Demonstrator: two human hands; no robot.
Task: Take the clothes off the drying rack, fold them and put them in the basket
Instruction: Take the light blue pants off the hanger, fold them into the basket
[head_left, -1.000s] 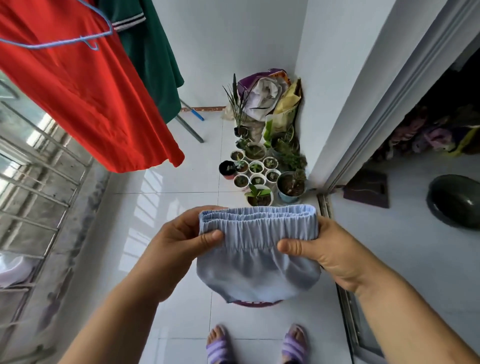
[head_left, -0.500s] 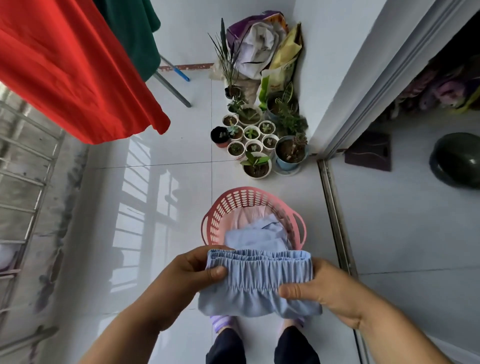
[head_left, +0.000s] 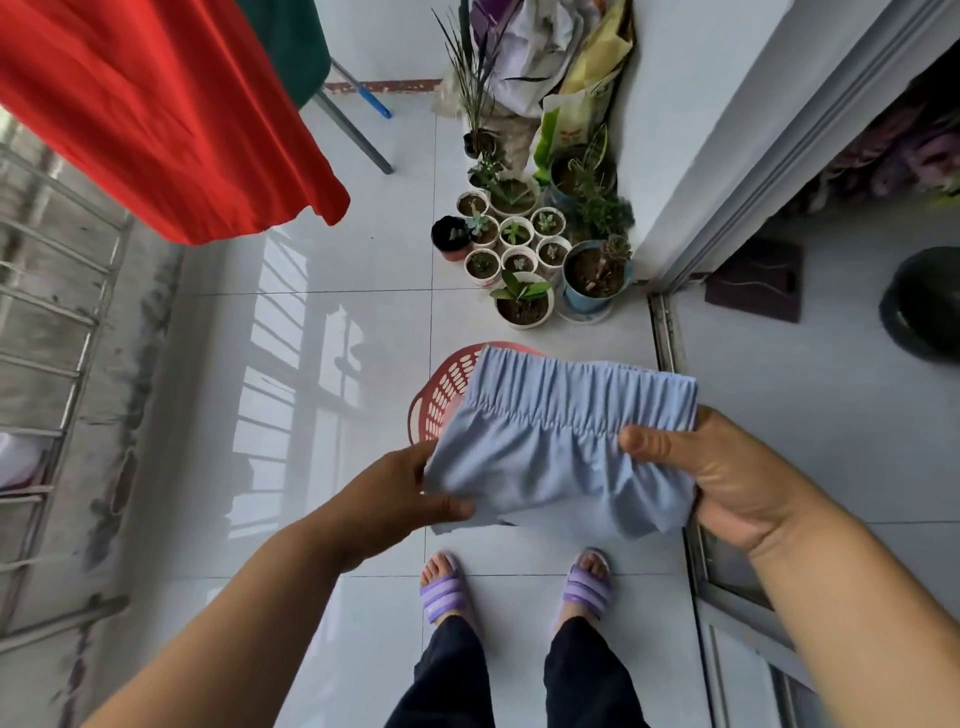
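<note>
A folded pair of light blue shorts (head_left: 561, 447) with an elastic waistband hangs between my hands, just above the pink basket (head_left: 441, 389). My left hand (head_left: 395, 493) pinches the lower left corner of the shorts. My right hand (head_left: 727, 483) grips their right side, thumb on top near the waistband. The shorts hide most of the basket; only its left rim shows. A red garment (head_left: 171, 114) and a dark green one (head_left: 296, 47) hang from the rack at the upper left.
Several small potted plants (head_left: 524, 244) and bags stand against the wall beyond the basket. A rack leg (head_left: 358, 135) slants across the tiles. Metal railing (head_left: 47, 322) runs along the left. A sliding door track (head_left: 670, 343) lies to the right. My feet in purple sandals (head_left: 441, 592) stand on the tiles.
The shorts have moved forward over the basket and now cover most of it. My left hand slid from the waistband down to the lower left corner. The view tilted further down.
</note>
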